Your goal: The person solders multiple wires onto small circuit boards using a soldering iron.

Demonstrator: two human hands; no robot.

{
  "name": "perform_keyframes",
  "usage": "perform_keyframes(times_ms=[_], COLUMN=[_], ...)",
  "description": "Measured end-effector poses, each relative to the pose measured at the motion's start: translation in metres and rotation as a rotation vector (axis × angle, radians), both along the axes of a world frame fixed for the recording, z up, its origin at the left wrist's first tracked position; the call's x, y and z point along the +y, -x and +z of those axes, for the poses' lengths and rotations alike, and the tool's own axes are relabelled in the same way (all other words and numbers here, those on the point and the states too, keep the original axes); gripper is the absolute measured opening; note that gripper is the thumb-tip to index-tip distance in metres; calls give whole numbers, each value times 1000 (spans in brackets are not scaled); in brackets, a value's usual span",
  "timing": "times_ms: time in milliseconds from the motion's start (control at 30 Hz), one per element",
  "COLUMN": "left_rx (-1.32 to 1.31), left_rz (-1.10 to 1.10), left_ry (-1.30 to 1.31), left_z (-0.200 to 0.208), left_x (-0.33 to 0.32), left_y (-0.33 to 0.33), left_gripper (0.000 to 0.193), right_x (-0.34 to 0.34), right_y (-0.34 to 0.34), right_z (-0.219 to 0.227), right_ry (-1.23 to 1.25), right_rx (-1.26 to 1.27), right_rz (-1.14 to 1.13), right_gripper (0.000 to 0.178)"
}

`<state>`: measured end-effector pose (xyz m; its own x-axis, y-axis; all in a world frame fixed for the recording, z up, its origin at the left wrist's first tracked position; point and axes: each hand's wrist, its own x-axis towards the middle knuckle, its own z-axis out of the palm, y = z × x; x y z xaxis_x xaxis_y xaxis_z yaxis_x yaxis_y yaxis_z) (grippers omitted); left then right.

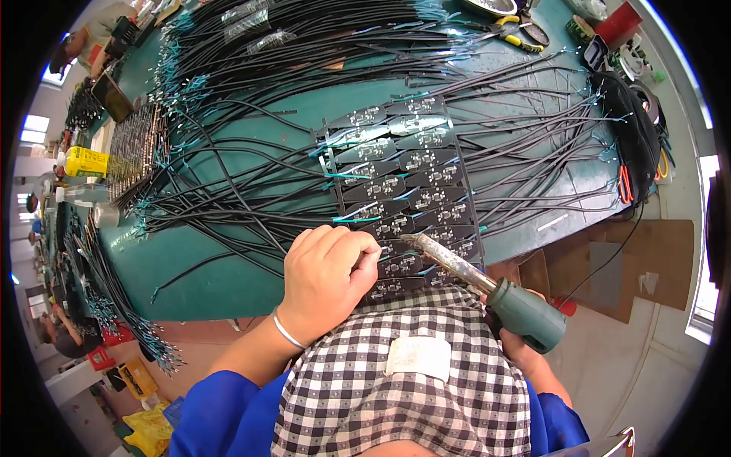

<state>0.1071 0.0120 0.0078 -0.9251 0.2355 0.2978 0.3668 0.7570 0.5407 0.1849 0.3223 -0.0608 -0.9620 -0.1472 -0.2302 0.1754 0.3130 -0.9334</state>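
A panel of black circuit boards (411, 164) lies on the green table, with black cables joined along its left and right edges. My left hand (331, 266) is closed in a pinch over the panel's near left edge. Black cables run in under this hand, and what its fingertips hold is hidden. In my right hand (519, 346) is a soldering iron (525, 312) with a dark green handle and a thick, stained metal barrel. Its tip points left and reaches over the near boards, close to my left fingertips. Most of my right fingers are behind the handle.
A thick pile of black cables (304, 38) with blue-green wire ends covers the table's far side. Yellow-handled pliers (519, 34) lie at the far right. A black bag (628, 133) sits at the right edge, a yellow bottle (85, 161) at the left.
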Motion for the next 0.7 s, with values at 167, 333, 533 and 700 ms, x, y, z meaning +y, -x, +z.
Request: perform_keyframes(times_ms=[167,333,533,700], left_rx=[-6,-10,2,4], left_rz=[80,93,85,82], left_ry=[86,136,139,147], left_z=[-8,-9,-10,-11], left_x=[5,6,5,5], left_y=[6,7,7,7], left_gripper=[12,14,15,15], right_x=[-10,-16,-22,-23], right_y=[22,25,25,28], right_z=[23,24,27,31], right_ry=[-308,-281,-130,-209], right_rx=[414,399,326,382], right_rz=[245,250,114,170], right_gripper=[32,28,29,30])
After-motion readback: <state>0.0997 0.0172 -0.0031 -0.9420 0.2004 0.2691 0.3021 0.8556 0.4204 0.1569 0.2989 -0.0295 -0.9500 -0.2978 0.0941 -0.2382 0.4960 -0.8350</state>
